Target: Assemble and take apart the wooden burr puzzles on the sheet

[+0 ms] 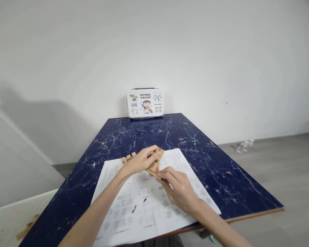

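As the paper sheet point(144, 209) lies closest to me, at the near edge of the desk point(221, 171), I take it as the reference for all other places. It is one sheet, printed with rows of small grey drawings. It lies flat under my arms, I think so that I can look at it while both hands are busy. Near its middle are two small dark marks, and I cannot tell if they are ink or small objects.

Over the far half of the sheet my right hand point(179, 192) comes in from the near right. Its fingers are closed on the lower corner of the wooden puzzle point(154, 167). My left hand point(141, 161) comes from the left, with its fingers curled tightly over the top of the same puzzle. I judge that the two grips from opposite sides stop the wood from turning. Whether the puzzle touches the sheet, I cannot tell.

At the far edge of the sheet, behind my left hand, lies one notched wooden bar point(128, 157) with three teeth visible. Far beyond the sheet, at the end of the desk against the wall, stands one white box point(145, 103) with cartoon pictures. Far to the right of the sheet, on the floor, lies one clear plastic bottle point(244, 145).
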`<state>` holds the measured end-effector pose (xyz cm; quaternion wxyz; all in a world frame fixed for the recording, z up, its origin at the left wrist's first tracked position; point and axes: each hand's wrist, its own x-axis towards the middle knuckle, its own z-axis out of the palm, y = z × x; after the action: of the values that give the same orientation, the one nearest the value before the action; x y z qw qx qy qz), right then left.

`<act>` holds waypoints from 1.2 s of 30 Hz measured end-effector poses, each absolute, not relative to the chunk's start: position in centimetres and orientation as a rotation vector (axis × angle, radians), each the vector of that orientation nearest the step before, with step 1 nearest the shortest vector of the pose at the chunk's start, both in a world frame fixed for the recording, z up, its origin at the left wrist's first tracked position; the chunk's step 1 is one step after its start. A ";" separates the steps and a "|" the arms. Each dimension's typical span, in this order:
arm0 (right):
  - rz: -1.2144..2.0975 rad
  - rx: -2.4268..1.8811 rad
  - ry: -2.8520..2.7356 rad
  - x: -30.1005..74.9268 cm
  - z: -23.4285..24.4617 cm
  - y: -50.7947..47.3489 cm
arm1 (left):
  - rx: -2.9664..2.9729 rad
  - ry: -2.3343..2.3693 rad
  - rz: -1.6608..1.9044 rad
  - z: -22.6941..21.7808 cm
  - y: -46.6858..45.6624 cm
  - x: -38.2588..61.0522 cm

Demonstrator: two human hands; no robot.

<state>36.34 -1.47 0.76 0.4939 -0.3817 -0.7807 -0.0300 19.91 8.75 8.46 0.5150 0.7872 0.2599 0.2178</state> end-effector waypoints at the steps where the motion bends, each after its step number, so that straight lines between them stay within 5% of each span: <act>1: -0.086 -0.921 -1.893 36.3 0.8 -1.7 | 1.917 0.606 0.451 8.9 8.8 19.8; 11: 0.169 -0.924 -1.944 35.3 -0.3 -4.0 | 1.855 0.643 0.701 12.1 10.8 20.0; 24: 0.857 -1.409 -1.551 42.4 -0.5 1.6 | 2.281 1.476 0.648 2.0 9.7 17.0; 36: 0.874 -1.353 -1.598 40.8 -1.0 3.0 | 2.486 1.323 0.697 2.1 8.5 17.0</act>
<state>40.76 2.96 -1.02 0.4228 -0.5404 -0.6382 0.3492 17.04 8.49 2.09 0.1200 0.8507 0.4527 0.2386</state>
